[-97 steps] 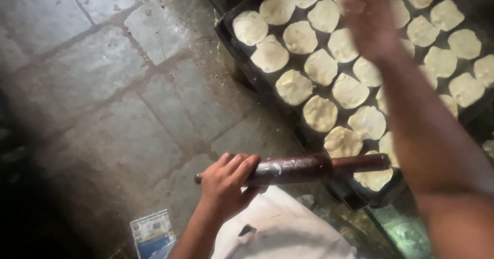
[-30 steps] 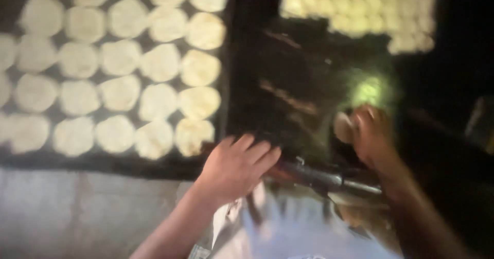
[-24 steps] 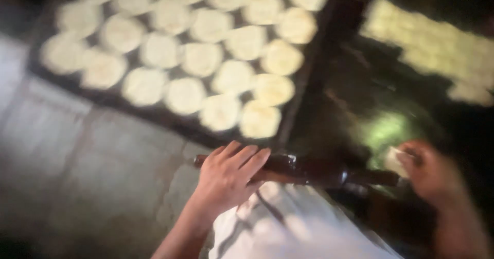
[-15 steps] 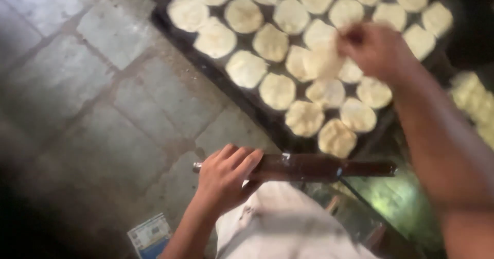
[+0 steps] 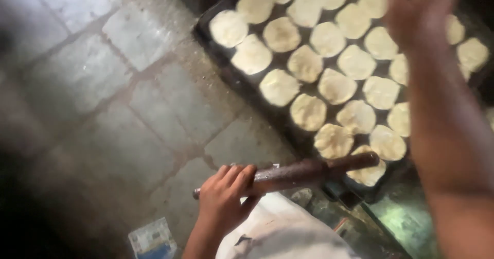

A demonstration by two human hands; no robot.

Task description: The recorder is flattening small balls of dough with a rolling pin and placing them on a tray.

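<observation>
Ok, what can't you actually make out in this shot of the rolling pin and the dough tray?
Head view:
- Right hand: motion-blurred, so whether it holds anything is unclear.
- Tray: cut off by the top and right edges.
- Rolling pin: left hand covers its near end.
- Packet: too small and dim.

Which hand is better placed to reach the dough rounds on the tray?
Right. The right hand hangs over the pale flat dough rounds on the dark tray; the left hand grips the dark wooden rolling pin.
</observation>
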